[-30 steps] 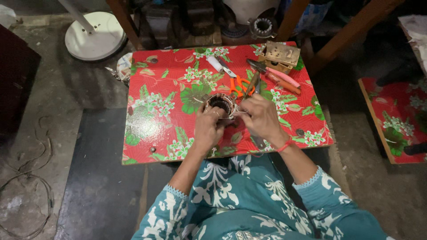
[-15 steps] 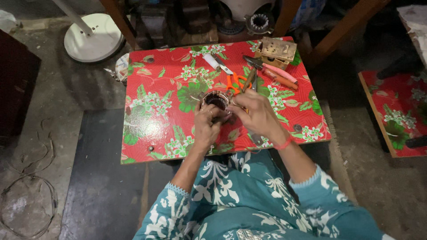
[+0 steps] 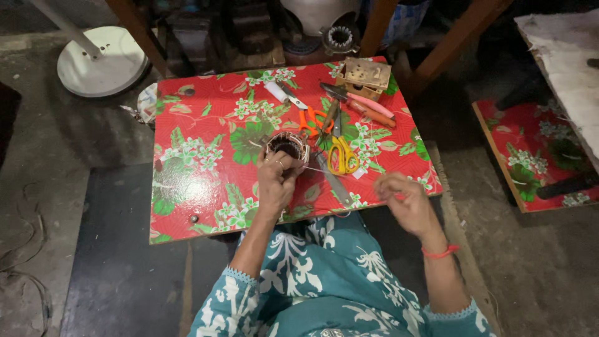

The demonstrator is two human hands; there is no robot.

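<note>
My left hand [image 3: 274, 182] sits on the low table [image 3: 187, 187] with its red flowered cover, fingers curled around the near side of a round wound coil [image 3: 287, 146], a ring of copper-coloured windings with a dark hollow middle; my fingers cover its near rim, so I cannot see how much of the ring lies under them. My right hand [image 3: 404, 201] is off to the right of the coil, at the table's near edge, fingertips pinched together. A thin pale thread [image 3: 324, 170] runs from the coil toward that hand, but it is too fine to follow all the way, and I cannot tell for sure whether the pinch is closed on it. Just right of the coil lie yellow-handled scissors [image 3: 342, 155], and beyond them, partly overlapping, orange-handled pliers [image 3: 310, 117] and a pink-handled tool [image 3: 368, 106] whose tips are tangled out of sight among the others. Farther from the coil, at the table's far edge, stands a small brass-coloured box [image 3: 365, 75]. Past the table things are dark; a white round base [image 3: 103, 60] shows far left, its pole cut off by the frame.
</note>
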